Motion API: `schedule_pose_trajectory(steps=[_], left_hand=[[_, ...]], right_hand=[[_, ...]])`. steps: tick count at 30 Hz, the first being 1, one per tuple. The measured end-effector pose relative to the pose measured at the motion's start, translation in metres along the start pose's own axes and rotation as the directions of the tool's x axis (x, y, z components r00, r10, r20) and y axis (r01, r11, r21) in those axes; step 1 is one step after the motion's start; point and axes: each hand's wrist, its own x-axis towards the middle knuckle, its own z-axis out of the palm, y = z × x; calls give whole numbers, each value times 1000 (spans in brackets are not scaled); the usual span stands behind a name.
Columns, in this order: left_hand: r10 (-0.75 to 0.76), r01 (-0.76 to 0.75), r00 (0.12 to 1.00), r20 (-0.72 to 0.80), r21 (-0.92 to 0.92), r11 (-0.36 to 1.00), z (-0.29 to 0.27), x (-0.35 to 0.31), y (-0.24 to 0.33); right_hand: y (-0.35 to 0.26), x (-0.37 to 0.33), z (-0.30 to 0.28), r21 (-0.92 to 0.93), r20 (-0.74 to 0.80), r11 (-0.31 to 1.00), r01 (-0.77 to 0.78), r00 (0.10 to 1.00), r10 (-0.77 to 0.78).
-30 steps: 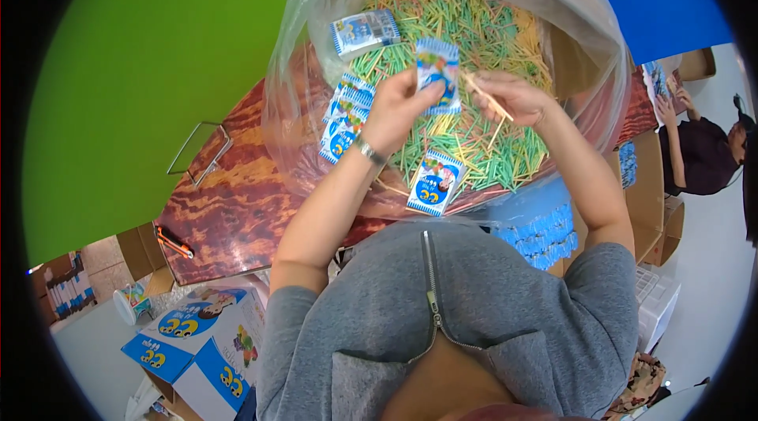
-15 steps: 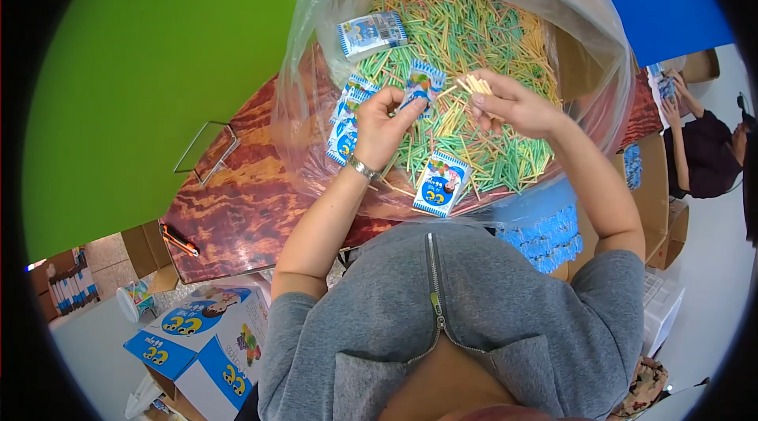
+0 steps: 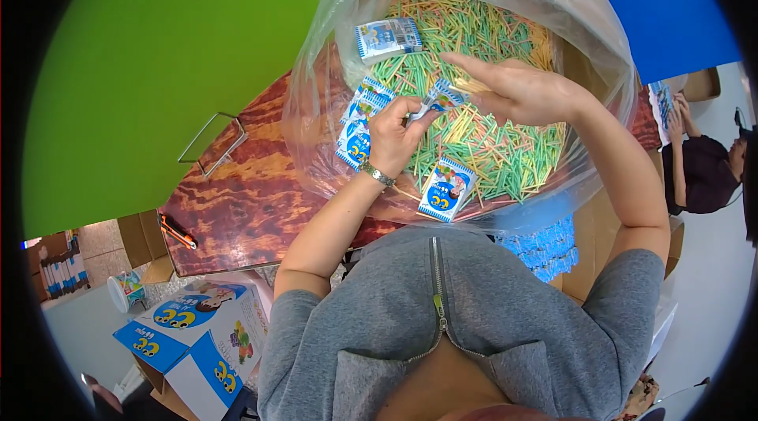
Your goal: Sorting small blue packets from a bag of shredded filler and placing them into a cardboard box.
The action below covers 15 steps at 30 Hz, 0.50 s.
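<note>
My left hand [image 3: 396, 137] is closed on a small blue and white packet [image 3: 440, 97], gripped between thumb and fingers and tilted to the right. My right hand [image 3: 525, 91] is stretched out at the packet's right end, with its fingers extended. A few pale sticks show between them, partly hidden by the hand. Below both hands lies a heap of thin pastel sticks [image 3: 505, 145] in green, yellow and pink, inside a large clear plastic bag [image 3: 316, 97]. More packets rest on the heap: one packet [image 3: 388, 39] at the far left, one packet [image 3: 448, 189] near me, and overlapping packets [image 3: 354, 137] by my left wrist.
The bag stands on a reddish wood-patterned table [image 3: 253, 208]. A metal wire stand [image 3: 213, 145] and an orange and black cutter [image 3: 178, 232] lie at the left. Blue packets [image 3: 545, 247] fill a box below. A printed carton [image 3: 197, 334] stands lower left. Another person [image 3: 703, 160] works at right.
My right hand has gone from pinching a bunch of pale sticks to fingers stretched out against the packet. The packet in my left hand has tipped over to the right.
</note>
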Motion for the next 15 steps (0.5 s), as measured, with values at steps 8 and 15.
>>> schedule_pose_trajectory(steps=[8,15], left_hand=[[178,-182,983,37,125,975,-2,3,9],[110,-111,993,47,5,994,-2,0,3]], right_hand=[[-18,27,-13,-334,310,942,-27,941,136],[-37,25,-29,-508,214,845,166,975,-63]])
